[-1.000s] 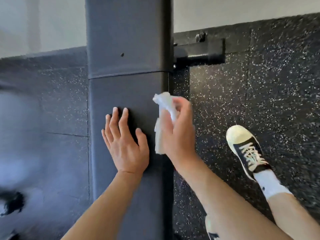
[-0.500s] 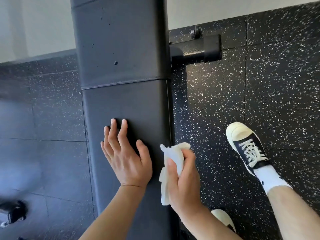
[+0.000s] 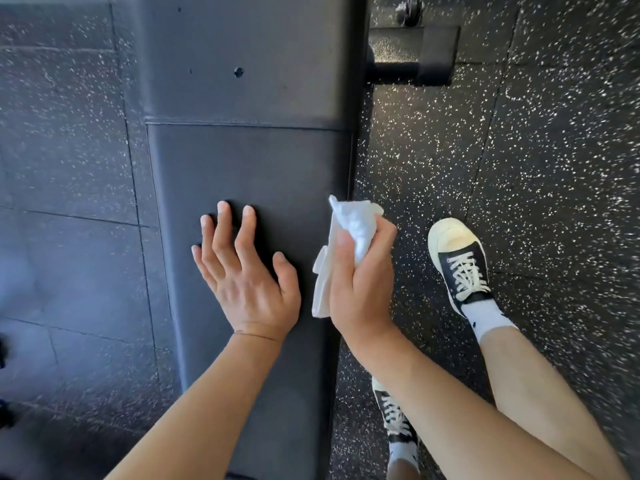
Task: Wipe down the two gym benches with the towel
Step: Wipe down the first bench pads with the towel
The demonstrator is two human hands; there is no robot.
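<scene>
- The gym bench [image 3: 249, 161], a black padded one, runs from near to far through the middle of the view, with a seam across it dividing a far pad from a near pad.
- The left hand [image 3: 247, 268] lies flat on the near pad with straight, spread fingers, gripping nothing.
- The right hand [image 3: 362, 275] is at the bench's right edge, its fingers and thumb curled round a crumpled white towel [image 3: 341, 244].
- The towel bunches out above the fingers and hangs in a fold on the left of the palm, just beside the left thumb; whether it touches the pad cannot be told.
- A black metal bench foot [image 3: 414, 55] sticks out to the right at the far end, resting on the floor.
- The floor [image 3: 519, 150] is dark speckled rubber tile.
- To the right of the bench, a black-and-cream sneaker [image 3: 459, 261] with a white sock stands on the floor; a second sneaker [image 3: 393, 414] shows nearer, partly behind the right forearm.
</scene>
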